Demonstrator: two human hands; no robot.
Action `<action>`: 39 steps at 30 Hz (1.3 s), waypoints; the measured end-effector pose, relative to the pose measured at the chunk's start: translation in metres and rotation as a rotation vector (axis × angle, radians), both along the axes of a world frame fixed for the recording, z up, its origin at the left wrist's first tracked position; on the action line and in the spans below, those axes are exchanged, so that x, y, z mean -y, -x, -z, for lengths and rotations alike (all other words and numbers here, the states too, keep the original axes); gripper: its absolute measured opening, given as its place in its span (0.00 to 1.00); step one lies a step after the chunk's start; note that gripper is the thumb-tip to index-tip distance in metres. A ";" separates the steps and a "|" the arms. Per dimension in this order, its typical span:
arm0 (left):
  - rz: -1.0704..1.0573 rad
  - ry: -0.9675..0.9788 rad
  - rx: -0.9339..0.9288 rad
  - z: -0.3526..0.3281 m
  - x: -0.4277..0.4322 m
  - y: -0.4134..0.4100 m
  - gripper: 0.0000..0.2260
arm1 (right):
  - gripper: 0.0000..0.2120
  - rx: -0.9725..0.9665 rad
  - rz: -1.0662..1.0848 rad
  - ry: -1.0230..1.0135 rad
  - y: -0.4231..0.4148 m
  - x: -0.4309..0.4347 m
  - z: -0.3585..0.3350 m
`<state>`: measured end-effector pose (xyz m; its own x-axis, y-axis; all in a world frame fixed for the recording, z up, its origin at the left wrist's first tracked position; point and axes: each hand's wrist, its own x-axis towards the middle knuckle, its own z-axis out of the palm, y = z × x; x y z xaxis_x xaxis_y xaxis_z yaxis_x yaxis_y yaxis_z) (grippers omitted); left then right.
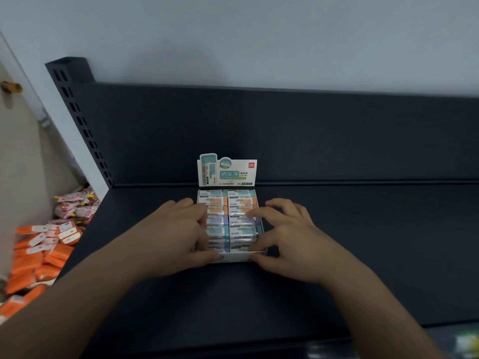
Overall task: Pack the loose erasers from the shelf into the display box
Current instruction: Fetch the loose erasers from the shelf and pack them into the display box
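The left hand (178, 229) grips the display box (238, 256), fingers (202, 216) curled over its left rim. The right hand (282, 237) is spread, fingertips (250, 214) on the erasers (241, 200), thumb at the front.

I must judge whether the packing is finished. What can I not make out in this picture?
Head view: the left hand covers part of the left eraser column in the display box; gaps there are hidden.
The right hand hides the box's near right corner.
Small print on the header card: too small to read.
Bottom right: a pale green thing, blurred, cut by the edge.
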<state>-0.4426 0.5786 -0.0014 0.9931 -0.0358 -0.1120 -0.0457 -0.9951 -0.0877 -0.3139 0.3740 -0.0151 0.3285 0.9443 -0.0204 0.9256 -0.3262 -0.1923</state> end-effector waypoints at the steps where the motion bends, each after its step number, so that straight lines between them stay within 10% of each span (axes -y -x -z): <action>1: -0.007 0.002 -0.004 0.000 -0.001 0.000 0.23 | 0.13 -0.004 0.005 -0.005 0.000 0.001 0.000; 17: -0.004 0.212 0.222 -0.011 0.047 -0.039 0.28 | 0.20 -0.084 0.143 -0.147 -0.028 0.058 -0.002; 39: 0.052 0.386 0.094 0.023 0.363 -0.219 0.32 | 0.29 0.010 0.380 -0.002 -0.182 0.367 -0.004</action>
<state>-0.2235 0.2153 -0.0243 0.9941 -0.1082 0.0104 -0.1067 -0.9524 0.2857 -0.1324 0.0069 -0.0115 0.6552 0.7553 -0.0137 0.7408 -0.6459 -0.1846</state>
